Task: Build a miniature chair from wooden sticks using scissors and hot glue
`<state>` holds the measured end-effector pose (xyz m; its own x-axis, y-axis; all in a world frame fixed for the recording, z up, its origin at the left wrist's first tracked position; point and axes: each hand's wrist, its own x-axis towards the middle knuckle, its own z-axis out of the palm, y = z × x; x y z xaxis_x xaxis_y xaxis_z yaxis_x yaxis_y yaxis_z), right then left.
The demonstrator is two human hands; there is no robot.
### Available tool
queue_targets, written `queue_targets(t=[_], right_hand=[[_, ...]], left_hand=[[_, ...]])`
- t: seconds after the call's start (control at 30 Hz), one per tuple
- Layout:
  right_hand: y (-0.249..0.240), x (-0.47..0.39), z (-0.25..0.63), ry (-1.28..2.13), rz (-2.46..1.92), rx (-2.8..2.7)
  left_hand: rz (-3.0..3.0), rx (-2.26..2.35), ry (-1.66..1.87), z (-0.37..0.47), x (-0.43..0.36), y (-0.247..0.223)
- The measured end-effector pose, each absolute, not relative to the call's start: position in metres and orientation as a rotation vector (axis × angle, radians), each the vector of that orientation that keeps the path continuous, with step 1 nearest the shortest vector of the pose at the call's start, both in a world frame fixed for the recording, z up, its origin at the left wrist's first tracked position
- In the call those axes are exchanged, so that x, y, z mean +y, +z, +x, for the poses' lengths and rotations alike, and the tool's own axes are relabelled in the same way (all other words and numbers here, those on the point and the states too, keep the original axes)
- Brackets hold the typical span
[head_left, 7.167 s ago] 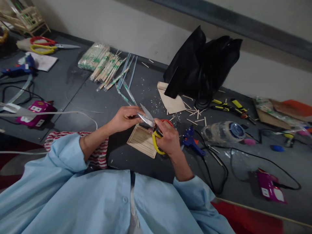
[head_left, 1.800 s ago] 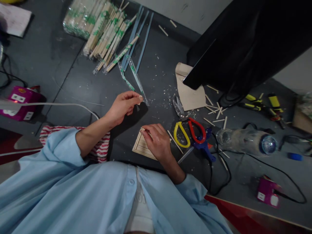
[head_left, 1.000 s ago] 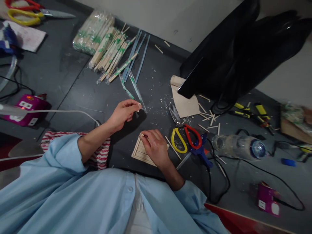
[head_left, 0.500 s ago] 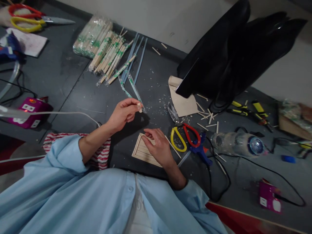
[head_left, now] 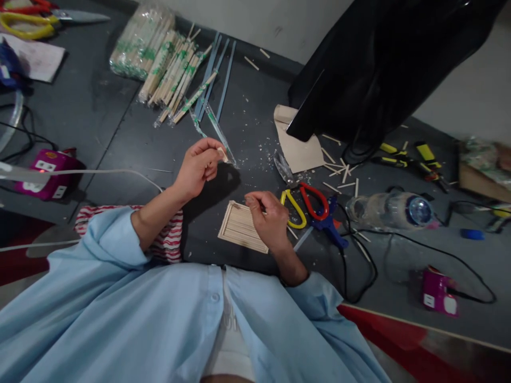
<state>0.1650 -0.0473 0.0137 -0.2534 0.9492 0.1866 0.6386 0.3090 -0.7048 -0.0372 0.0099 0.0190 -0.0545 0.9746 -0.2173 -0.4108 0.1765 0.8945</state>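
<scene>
My left hand [head_left: 197,167] is raised a little above the dark table [head_left: 120,143] and pinches a short piece of wooden stick [head_left: 222,154] between thumb and fingertips. Lower down, my right hand [head_left: 272,221] rests on the right edge of a small flat panel of glued sticks [head_left: 238,227]. Its thumb and forefinger are pinched together; I cannot see whether anything is between them. Scissors with one yellow and one red handle [head_left: 304,199] lie just right of that hand, blades pointing away from me.
A blue glue gun [head_left: 329,226], a lying plastic bottle [head_left: 389,210] and black cables are to the right. A black bag [head_left: 379,69] and brown paper [head_left: 297,146] are behind. Wrapped chopstick packs [head_left: 159,58] lie far left. Pink power strips [head_left: 43,173] [head_left: 439,292] sit on both sides.
The scissors that my right hand held went down on the table. That hand moved onto the stick panel and shifted to its right edge. My left hand keeps the stick piece raised.
</scene>
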Motion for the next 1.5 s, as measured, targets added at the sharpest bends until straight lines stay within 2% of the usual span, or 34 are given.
queue_targets(t=[0.23,0.47,0.7,0.8,0.97,1.23,1.5], right_hand=[[0.050,-0.061,0.166,0.498,-1.403,-1.702],[0.047,-0.108,0.151,0.875,-1.273,-1.500],[0.040,-0.109,0.183,0.874,-1.403,-1.321],[0.037,-0.106,0.210,0.738,-1.564,-1.278],[0.018,-0.107,0.232,0.366,-1.731,-1.569],[-0.001,-0.105,0.224,0.171,-1.623,-1.746],[0.003,-0.106,0.222,0.201,-1.645,-1.754]], left_hand=[[0.880,0.846,1.270,-0.034,-0.001,0.024],[1.446,0.560,1.168,-0.025,-0.033,0.035],[1.834,0.606,0.986,-0.023,-0.036,0.038],[1.747,0.853,1.026,-0.025,-0.033,0.039],[1.275,1.292,1.089,-0.030,-0.015,0.021],[1.120,1.308,0.973,-0.029,-0.006,0.007],[1.051,1.337,0.933,-0.025,-0.006,0.011]])
